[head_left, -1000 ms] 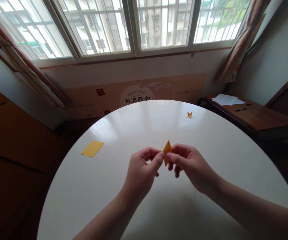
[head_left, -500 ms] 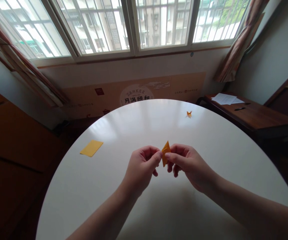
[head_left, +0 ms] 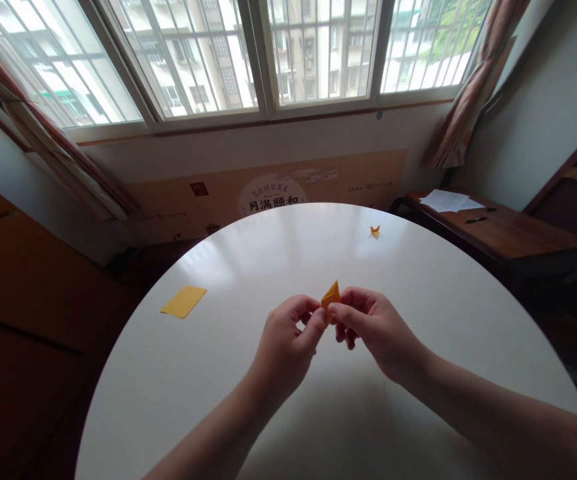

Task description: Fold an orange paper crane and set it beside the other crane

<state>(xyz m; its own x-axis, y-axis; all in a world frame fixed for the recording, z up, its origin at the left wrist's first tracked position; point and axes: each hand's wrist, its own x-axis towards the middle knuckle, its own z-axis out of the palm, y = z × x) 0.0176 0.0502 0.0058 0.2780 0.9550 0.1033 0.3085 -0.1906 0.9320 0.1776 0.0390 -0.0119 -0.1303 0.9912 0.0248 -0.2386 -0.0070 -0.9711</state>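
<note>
A single head-worn camera looks forward and down over the worktop [head_left: 168, 380] from the wearer's side, facing the window [head_left: 318, 53] that fills the upper edge. The wearer's arms [head_left: 228, 427] enter from below, and the held paper [head_left: 331, 292] sits near, slightly right of and below centre. The view is wide, yet the worktop's near edge falls outside it.

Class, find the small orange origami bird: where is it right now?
In the head view, the origami bird sits right of centre, near the far edge of the round white table, beyond the right hand.
</note>
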